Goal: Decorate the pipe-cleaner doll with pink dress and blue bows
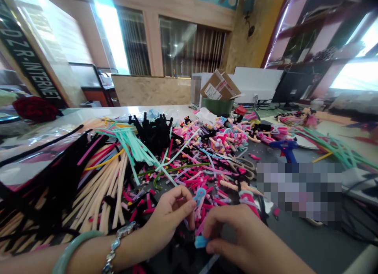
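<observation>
My left hand [174, 209] is pinched around a small light-blue loop of pipe cleaner [200, 195], which sticks out past the fingertips. Close by on the right, my right hand [236, 234] has thumb and fingers closed on a short light-blue pipe cleaner piece [201, 242]. The two blue pieces look apart; whether they join behind the fingers is hidden. Beneath and beyond both hands lies a pile of short pink pipe cleaner pieces [189, 172]. A small doll in a pink dress [248, 199] rests just beyond my right hand.
Long beige pipe cleaners [99, 191], mint ones [137, 146] and a black bundle [155, 132] lie to the left. Scissors [243, 165] and a blue glue gun [285, 148] are right of the pile. Farther back are finished dolls [227, 136] and a cardboard box [220, 86].
</observation>
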The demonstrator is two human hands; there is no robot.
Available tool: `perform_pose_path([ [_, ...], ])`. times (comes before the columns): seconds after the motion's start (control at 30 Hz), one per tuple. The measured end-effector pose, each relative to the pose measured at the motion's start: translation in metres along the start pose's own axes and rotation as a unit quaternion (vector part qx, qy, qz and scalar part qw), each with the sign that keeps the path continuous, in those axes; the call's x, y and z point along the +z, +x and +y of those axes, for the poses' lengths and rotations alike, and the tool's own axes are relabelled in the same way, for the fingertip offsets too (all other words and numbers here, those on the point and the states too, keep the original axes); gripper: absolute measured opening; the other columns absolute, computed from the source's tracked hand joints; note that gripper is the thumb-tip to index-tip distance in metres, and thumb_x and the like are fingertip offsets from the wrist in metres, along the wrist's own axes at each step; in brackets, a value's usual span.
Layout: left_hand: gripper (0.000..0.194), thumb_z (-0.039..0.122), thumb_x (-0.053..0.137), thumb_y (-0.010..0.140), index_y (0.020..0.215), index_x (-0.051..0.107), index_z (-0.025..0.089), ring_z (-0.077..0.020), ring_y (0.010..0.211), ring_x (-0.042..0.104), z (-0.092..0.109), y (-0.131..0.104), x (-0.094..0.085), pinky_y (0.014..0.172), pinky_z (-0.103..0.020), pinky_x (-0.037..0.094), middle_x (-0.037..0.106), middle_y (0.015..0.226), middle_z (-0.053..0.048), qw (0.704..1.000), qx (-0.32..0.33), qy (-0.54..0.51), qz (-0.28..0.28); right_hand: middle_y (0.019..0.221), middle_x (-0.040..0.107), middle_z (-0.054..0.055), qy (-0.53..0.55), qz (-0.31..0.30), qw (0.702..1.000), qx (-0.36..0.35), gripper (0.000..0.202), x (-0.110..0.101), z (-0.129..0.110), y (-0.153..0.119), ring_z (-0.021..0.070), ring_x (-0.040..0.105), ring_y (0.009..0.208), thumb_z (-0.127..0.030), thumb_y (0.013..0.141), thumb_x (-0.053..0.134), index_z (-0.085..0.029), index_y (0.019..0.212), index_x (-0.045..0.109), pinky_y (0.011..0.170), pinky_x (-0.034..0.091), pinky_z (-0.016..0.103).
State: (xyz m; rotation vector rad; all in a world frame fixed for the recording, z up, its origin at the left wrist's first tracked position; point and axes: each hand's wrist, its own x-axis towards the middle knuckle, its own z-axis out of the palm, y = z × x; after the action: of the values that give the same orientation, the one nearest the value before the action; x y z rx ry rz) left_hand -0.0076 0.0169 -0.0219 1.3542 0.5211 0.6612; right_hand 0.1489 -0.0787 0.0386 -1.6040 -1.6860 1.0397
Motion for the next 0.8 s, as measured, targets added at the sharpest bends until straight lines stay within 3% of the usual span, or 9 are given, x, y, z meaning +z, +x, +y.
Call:
perform_pose_path([
  [0.37,0.021,0.032,0.059,0.086,0.078,0.049,0.015,-0.0098,0.051,0.057,-0.001,-0.001,-0.001,0.057,-0.022,0.043,0.060,0.054,0.003,1.000,0.011,0.005,-0.005,0.070,0.062,-0.003,0.016,0.110,0.994,-0.023,0.005,-0.003,0.008,0.007,0.0119,0.056,0.068,-0.014,0.075,0.064,-0.018,0.072,0.062,0.063,0.041,0.021],
  [0.8,0.023,0.034,0.060,0.085,0.077,0.047,0.016,-0.0106,0.051,0.057,-0.003,-0.001,-0.001,0.056,-0.023,0.044,0.059,0.055,0.002,1.000,0.020,-0.004,-0.005,0.069,0.057,-0.002,0.024,0.122,0.992,-0.038,0.003,-0.002,0.012,0.008,0.0111,0.053,0.064,-0.018,0.080,0.058,-0.018,0.076,0.058,0.058,0.043,0.021],
])
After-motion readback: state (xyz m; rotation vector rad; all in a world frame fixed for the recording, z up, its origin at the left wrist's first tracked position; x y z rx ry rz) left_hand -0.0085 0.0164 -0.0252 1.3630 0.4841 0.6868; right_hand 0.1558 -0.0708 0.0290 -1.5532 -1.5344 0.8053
